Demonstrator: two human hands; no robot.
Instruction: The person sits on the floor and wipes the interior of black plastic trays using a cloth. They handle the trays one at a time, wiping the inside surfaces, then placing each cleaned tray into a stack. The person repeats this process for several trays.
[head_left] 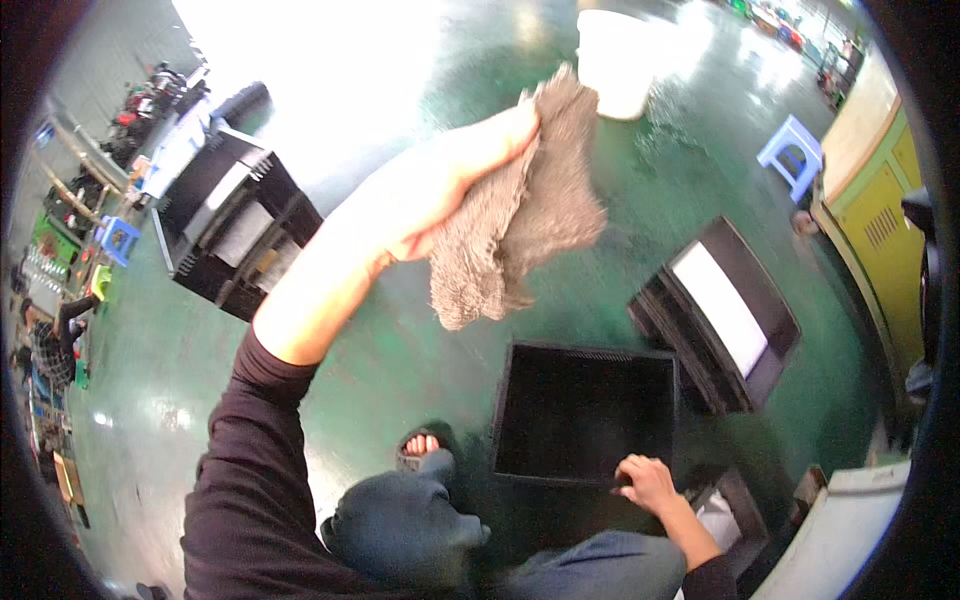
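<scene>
Raised in front of me, my left hand (pixel 465 175) is closed on a shaggy grey-brown cloth (pixel 530 215), which hangs folded from the fingers. Low on the right, my right hand (pixel 648 484) has its fingers curled at the lower right corner of a flat black rectangular panel (pixel 590 412). The panel has a thin raised rim and stands or lies close to my knees. How its lower edge rests is hard to make out.
Right of the panel are black casings with a white sheet (pixel 720 305). A black open-framed cabinet (pixel 235 220) stands on the left. Farther off are a white bucket (pixel 612 65), a blue stool (pixel 792 155) and a yellow-green cabinet (pixel 880 220). A person (pixel 52 345) is at far left.
</scene>
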